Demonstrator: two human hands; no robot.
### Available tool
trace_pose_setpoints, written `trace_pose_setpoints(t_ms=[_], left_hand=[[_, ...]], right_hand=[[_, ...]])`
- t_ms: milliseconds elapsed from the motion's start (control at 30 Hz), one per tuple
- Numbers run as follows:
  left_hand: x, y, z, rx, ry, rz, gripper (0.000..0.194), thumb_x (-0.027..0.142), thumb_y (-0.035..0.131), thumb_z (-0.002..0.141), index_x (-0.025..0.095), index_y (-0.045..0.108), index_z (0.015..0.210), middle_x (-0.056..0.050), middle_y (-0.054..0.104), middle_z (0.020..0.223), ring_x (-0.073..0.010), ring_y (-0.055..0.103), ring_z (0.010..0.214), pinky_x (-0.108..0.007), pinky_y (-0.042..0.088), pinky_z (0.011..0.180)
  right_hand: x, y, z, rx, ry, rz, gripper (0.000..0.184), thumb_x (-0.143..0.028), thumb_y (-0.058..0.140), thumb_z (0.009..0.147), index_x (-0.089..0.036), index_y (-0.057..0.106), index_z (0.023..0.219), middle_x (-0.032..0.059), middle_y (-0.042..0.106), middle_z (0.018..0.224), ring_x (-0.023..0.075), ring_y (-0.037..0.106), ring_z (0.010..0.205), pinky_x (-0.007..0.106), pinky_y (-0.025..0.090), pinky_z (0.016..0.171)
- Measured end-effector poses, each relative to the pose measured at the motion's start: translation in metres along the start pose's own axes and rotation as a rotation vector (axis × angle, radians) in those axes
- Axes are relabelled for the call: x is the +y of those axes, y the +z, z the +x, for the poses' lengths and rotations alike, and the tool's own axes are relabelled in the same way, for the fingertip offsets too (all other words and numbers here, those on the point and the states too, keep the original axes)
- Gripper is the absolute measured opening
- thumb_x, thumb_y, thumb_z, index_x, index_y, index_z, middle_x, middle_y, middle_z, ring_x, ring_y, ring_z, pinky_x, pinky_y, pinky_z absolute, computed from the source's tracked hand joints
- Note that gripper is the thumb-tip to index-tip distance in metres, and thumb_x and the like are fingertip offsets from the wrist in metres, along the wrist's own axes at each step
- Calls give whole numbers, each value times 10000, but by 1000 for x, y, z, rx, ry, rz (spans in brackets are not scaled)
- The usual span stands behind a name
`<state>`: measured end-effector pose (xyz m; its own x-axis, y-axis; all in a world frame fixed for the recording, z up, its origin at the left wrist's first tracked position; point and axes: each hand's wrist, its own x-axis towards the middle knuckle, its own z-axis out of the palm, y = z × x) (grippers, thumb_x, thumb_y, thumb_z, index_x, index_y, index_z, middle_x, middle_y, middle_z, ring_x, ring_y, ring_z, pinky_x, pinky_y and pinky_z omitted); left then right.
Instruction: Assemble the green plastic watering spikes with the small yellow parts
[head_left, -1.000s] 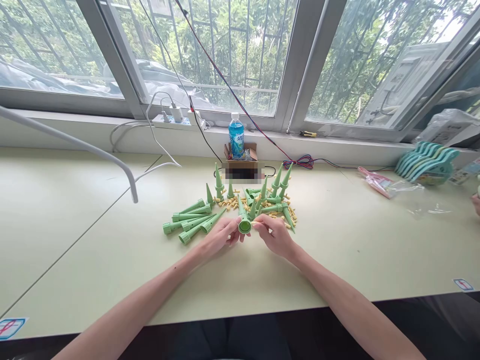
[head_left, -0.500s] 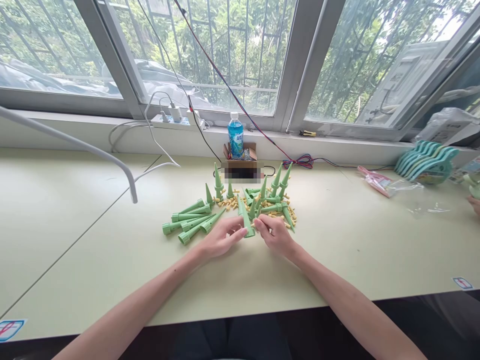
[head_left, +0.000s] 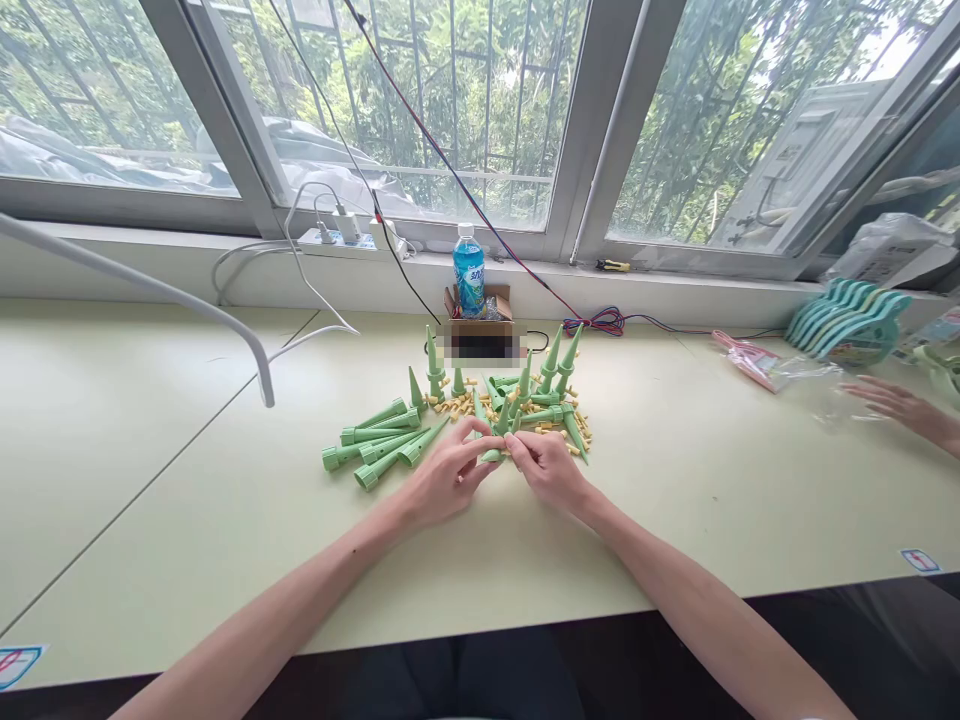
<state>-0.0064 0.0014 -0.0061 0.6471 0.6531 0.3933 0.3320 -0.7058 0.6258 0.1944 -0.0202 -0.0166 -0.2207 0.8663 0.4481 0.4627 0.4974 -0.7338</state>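
My left hand [head_left: 454, 468] is closed around a green plastic cone spike [head_left: 492, 456], its thumb below and index finger above. Only a small part of that spike shows between the fingers. My right hand [head_left: 553, 468] meets it at the fingertips in a pinch; the small yellow plastic valve there is almost wholly covered. Several loose green spikes [head_left: 390, 462] lie to the left of my left hand. Beyond both hands, more spikes [head_left: 551, 362] stand upright or lie among many small yellow valves [head_left: 456, 406].
A blue bottle [head_left: 469, 275] stands by a small cardboard box [head_left: 499, 303] at the window ledge. Coiled cable [head_left: 604, 322], a pink packet [head_left: 746, 362] and teal hangers [head_left: 847, 322] lie along the back. Another person's hand [head_left: 904, 408] reaches in from the right. A white bent tube [head_left: 225, 310] crosses the left.
The spike in my left hand has turned from upright to tilted, and my left fingers have closed over it towards my right fingertips. The other person's hand has come further in from the right.
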Motion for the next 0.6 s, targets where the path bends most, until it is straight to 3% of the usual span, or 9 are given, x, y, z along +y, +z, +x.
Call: trace_pose_setpoints(t_ms=[167,267,333,433,500,600], left_hand=[[0,2,3,137,-96,-77,248,306,569,947,244,582,1187,-47,527,1073,-61,464,580,-213,459,546],[2,-1,5,156,-194,-230,205,349,595,927,197,550,1057,-27,540,1003,-61,471,576,-204,439,532],[4,-5,7,136,-246,-348,231,399,581,935,169,561,924,-9,542,871,-72,470,583,-197,411,525],[6,-7,9,65,-326,-489,427,508,498,962,141,582,760,16,480,646,-72,393,513,-197,310,473],[6,-7,9,-20,-371,-570,539,590,450,957,134,585,705,28,429,556,-66,336,468,-203,253,450],[6,-4,8,-113,-410,-631,559,646,501,908,133,587,705,56,353,498,-59,286,438,-203,217,439]], right_hand=[[-4,1,0,66,26,27,494,-487,372,1028,-202,441,631,-28,415,525,104,359,462,256,291,473],[-6,0,0,114,44,75,482,-520,356,1029,-210,443,671,-43,392,512,104,346,447,249,303,468],[-5,-1,-1,137,56,92,476,-541,344,1027,-215,439,693,-48,383,514,107,347,448,247,307,468],[-5,-2,-1,151,41,92,458,-539,347,1028,-215,456,722,-48,393,531,110,359,460,245,313,477],[-5,-2,-1,132,4,80,431,-504,371,1031,-211,474,732,-46,411,545,108,366,471,244,315,489],[-5,-1,0,70,-56,68,390,-435,400,1036,-203,508,742,-41,439,565,105,378,489,242,320,512]])
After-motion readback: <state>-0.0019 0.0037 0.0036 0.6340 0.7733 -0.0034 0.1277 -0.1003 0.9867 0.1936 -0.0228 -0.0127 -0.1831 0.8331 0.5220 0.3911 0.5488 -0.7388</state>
